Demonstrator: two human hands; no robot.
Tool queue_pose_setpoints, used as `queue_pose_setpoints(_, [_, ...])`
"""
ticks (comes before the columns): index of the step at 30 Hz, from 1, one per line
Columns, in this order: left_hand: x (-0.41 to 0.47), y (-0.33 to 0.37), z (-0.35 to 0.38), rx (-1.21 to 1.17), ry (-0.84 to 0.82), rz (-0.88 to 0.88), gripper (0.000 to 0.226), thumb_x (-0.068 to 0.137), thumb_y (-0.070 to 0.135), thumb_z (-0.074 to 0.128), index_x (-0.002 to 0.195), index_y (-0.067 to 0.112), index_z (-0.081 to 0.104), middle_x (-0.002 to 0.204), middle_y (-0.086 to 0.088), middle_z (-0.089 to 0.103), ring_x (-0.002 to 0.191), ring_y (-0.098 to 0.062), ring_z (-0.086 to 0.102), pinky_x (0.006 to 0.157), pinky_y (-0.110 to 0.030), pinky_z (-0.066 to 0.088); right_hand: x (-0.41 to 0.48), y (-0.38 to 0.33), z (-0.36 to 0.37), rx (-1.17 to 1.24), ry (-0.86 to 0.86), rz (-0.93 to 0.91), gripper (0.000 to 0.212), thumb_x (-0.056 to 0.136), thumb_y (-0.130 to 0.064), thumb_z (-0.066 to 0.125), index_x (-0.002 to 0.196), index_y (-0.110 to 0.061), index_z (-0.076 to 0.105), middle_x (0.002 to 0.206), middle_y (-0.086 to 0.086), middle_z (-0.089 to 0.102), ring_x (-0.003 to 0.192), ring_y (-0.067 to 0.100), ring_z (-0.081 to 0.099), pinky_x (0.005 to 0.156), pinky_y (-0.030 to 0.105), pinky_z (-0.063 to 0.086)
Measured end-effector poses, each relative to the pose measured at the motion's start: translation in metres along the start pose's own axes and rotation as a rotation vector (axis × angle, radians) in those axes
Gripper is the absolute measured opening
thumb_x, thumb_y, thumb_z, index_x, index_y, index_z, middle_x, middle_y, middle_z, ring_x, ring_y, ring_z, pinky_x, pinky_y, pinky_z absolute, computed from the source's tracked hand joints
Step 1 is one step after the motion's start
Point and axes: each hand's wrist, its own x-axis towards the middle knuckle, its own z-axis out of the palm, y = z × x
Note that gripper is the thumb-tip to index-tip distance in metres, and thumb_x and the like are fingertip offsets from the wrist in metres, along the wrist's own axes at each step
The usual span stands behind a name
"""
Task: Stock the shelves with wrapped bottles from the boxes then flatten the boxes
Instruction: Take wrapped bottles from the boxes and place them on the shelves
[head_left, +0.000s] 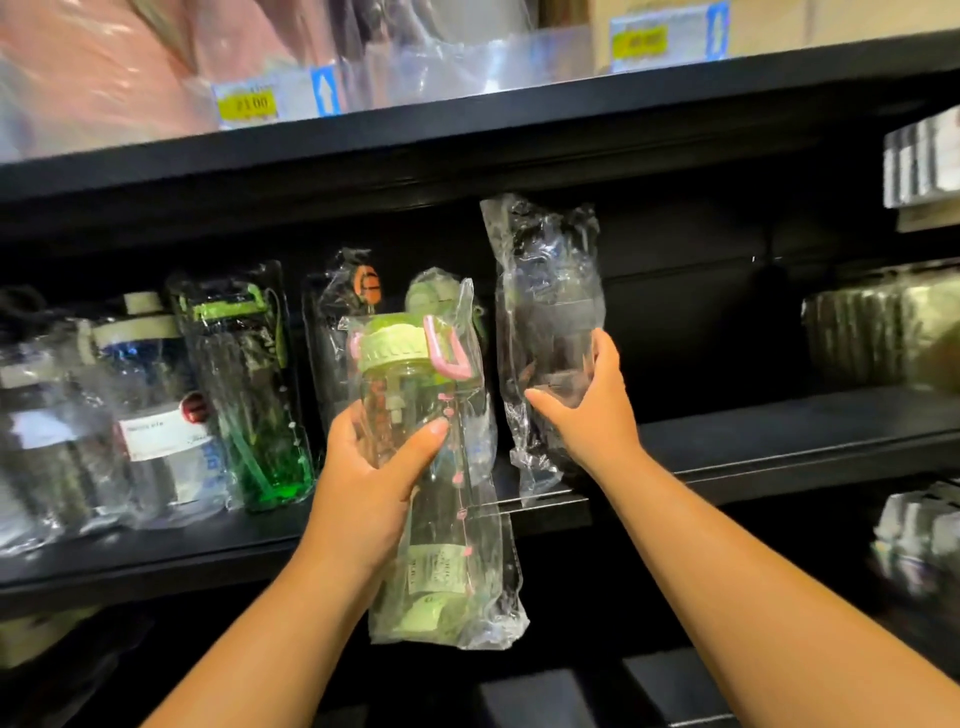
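My left hand (371, 467) grips a plastic-wrapped clear bottle with a light green lid and pink strap (431, 467), held upright in front of the middle shelf (779, 431). My right hand (592, 405) holds a wrapped dark bottle (550, 322) upright at the shelf's front edge, fingers curled round its lower half. Several wrapped bottles (156, 405) stand in a row on the shelf to the left, among them a green one (244, 395). No boxes are in view.
The black upper shelf (467, 119) carries clear and pink wrapped goods and yellow price tags (252, 104). Wrapped items (883, 332) sit at the right of the middle shelf. Bare shelf lies right of the dark bottle. Lower shelves hold more packages (919, 535).
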Motion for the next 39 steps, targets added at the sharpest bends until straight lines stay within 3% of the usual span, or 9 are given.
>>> queue_pose_setpoints(8, [-0.004, -0.002, -0.001, 0.047, 0.003, 0.003, 0.113, 0.044, 0.075, 0.084, 0.142, 0.041, 0.039, 0.129, 0.011, 0.062, 0.114, -0.015, 0.065, 0.101, -0.047, 0.050, 0.000, 0.004, 0.006, -0.073, -0.041, 0.024, 0.112, 0.079, -0.040, 0.080, 0.157, -0.028, 0.000, 0.162, -0.001, 0.016, 0.146, 0.020, 0.023, 0.105, 0.026, 0.024])
queue_pose_setpoints(13, [-0.006, 0.006, 0.007, 0.001, -0.030, 0.014, 0.078, 0.073, 0.045, 0.083, 0.138, 0.032, 0.042, 0.121, 0.012, 0.065, 0.098, 0.000, 0.068, 0.078, -0.021, 0.055, -0.015, -0.012, -0.003, 0.001, -0.042, 0.174, 0.110, 0.082, -0.053, 0.072, 0.156, -0.033, -0.007, 0.163, 0.003, 0.006, 0.148, 0.029, 0.017, 0.112, 0.045, 0.028])
queue_pose_setpoints(17, [-0.005, 0.014, 0.018, -0.029, -0.050, 0.011, 0.087, 0.060, 0.054, 0.085, 0.135, 0.033, 0.046, 0.122, 0.008, 0.068, 0.107, -0.013, 0.069, 0.097, -0.045, 0.053, -0.056, -0.038, -0.014, 0.253, 0.096, 0.086, 0.076, 0.092, -0.047, 0.059, 0.154, -0.033, 0.017, 0.153, -0.004, 0.028, 0.138, 0.015, 0.034, 0.106, 0.033, 0.034])
queue_pose_setpoints(22, [-0.010, 0.026, 0.048, -0.173, -0.172, 0.035, 0.076, 0.070, 0.038, 0.080, 0.137, 0.022, 0.046, 0.120, -0.002, 0.071, 0.104, -0.020, 0.071, 0.090, -0.043, 0.058, -0.117, -0.056, -0.031, 0.547, -0.359, 0.083, 0.098, 0.058, -0.079, 0.067, 0.142, -0.050, 0.026, 0.132, -0.027, 0.052, 0.118, -0.006, 0.056, 0.087, 0.018, 0.051])
queue_pose_setpoints(25, [-0.012, 0.027, 0.067, -0.214, -0.235, 0.044, 0.065, 0.072, 0.031, 0.077, 0.131, 0.025, 0.050, 0.116, -0.003, 0.073, 0.104, -0.023, 0.072, 0.088, -0.041, 0.058, -0.121, -0.051, -0.041, 0.504, -0.526, 0.113, 0.087, 0.068, -0.059, 0.076, 0.143, -0.049, 0.032, 0.131, -0.022, 0.060, 0.122, 0.001, 0.058, 0.101, 0.032, 0.048])
queue_pose_setpoints(28, [-0.015, 0.028, 0.080, -0.248, -0.322, 0.030, 0.064, 0.075, 0.030, 0.075, 0.133, 0.025, 0.048, 0.118, -0.004, 0.072, 0.107, -0.023, 0.070, 0.091, -0.043, 0.057, -0.115, -0.048, -0.057, 0.465, -0.486, 0.106, 0.071, 0.075, -0.040, 0.079, 0.137, -0.038, 0.045, 0.128, -0.012, 0.065, 0.119, 0.009, 0.062, 0.102, 0.038, 0.048])
queue_pose_setpoints(31, [-0.012, 0.029, 0.083, -0.264, -0.402, 0.040, 0.064, 0.082, 0.039, 0.073, 0.139, 0.026, 0.046, 0.121, 0.003, 0.071, 0.107, -0.008, 0.069, 0.082, -0.023, 0.056, -0.106, -0.045, -0.072, 0.428, -0.388, 0.098, 0.072, 0.070, -0.039, 0.082, 0.134, -0.033, 0.049, 0.127, -0.002, 0.066, 0.116, 0.016, 0.065, 0.100, 0.042, 0.049])
queue_pose_setpoints(35, [-0.003, 0.008, 0.075, 0.141, -0.272, 0.240, 0.046, 0.086, 0.051, 0.066, 0.128, 0.036, 0.054, 0.116, 0.012, 0.065, 0.103, 0.010, 0.060, 0.090, -0.016, 0.044, -0.081, -0.050, -0.094, 0.255, -0.125, 0.052, 0.077, 0.068, -0.037, 0.087, 0.131, -0.033, 0.045, 0.113, -0.010, 0.063, 0.095, -0.009, 0.065, 0.076, 0.009, 0.050])
queue_pose_setpoints(39, [0.008, -0.037, 0.058, 0.684, -0.281, 0.465, 0.040, 0.082, 0.059, 0.052, 0.113, 0.036, 0.060, 0.108, 0.018, 0.062, 0.102, 0.002, 0.058, 0.091, -0.016, 0.043, -0.041, -0.037, -0.110, 0.105, 0.038, 0.070, 0.086, 0.071, -0.040, 0.082, 0.142, -0.029, 0.036, 0.117, -0.017, 0.055, 0.109, 0.004, 0.060, 0.080, 0.017, 0.044])
